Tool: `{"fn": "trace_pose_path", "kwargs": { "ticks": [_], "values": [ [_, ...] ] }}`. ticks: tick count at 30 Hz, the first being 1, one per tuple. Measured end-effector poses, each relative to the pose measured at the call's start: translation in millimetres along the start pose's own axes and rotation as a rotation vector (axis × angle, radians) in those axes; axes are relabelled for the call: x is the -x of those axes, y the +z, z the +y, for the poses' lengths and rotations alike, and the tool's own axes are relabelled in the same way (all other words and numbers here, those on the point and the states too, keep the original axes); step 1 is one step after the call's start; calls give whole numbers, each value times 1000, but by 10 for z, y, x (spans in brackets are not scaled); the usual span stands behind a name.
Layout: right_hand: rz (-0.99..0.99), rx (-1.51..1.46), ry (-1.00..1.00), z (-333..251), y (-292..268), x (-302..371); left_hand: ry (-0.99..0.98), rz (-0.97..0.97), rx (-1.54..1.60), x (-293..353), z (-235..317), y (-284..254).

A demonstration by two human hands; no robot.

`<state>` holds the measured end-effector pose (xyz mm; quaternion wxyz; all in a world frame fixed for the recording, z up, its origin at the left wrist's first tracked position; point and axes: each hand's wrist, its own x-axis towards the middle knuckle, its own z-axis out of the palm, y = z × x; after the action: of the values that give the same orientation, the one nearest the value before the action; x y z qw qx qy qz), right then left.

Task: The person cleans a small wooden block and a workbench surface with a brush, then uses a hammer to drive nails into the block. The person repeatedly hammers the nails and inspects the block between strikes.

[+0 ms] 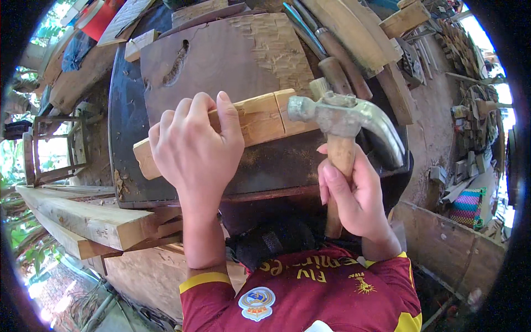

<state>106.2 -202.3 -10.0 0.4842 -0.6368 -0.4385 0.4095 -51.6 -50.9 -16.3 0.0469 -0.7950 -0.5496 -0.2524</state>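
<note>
My left hand (196, 135) is wrapped over a light wooden block (257, 119), pressing it on the dark worktable (124, 110). A cut line crosses the block near its right end. In my right hand (357, 196) is a claw hammer (343, 119), gripped by its wooden handle. The hammer's head is raised at the block's right end, its flat face turned left and its claw curving down to the right. Whether the face touches the wood, I cannot tell. Behind the block lies a broad brown board (221, 55) with a dark hollow and a rough-chipped right part.
Wooden-handled tools (337, 72) lie at the table's far right beside long planks (354, 33). Stacked timber (105, 218) juts in at the left, near a wooden frame (61, 146). A red bucket (97, 19) stands far left. A wooden box wall (451, 243) is at the lower right.
</note>
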Motion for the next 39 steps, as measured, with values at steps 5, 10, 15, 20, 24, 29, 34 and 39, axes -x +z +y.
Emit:
{"fn": "trace_pose_path", "kwargs": {
  "ticks": [5, 10, 15, 20, 24, 29, 34, 39],
  "values": [
    [141, -114, -7, -179, -66, -12, 4, 2, 13, 7, -9, 10],
    [302, -143, -450, -315, -100, -15, -13, -4, 40, 10, -9, 2],
    [142, 366, -265, -107, -103, 9, 11, 9, 10, 2, 5, -5],
    [177, 403, -185, -208, -100, -11, -2, 5, 16, 6, -15, 16],
    [306, 256, -403, -139, -33, 43, 7, 30, 42, 7, -9, 24],
    [136, 719, -389, -68, -55, 7, 7, 24, 16, 8, -11, 28],
    [132, 553, -199, -124, 37, -32, 17, 39, 4, 0, -16, 36],
    [138, 591, -178, -99, 51, -26, 12, 41, 0, 3, -17, 43]
  ]
}}
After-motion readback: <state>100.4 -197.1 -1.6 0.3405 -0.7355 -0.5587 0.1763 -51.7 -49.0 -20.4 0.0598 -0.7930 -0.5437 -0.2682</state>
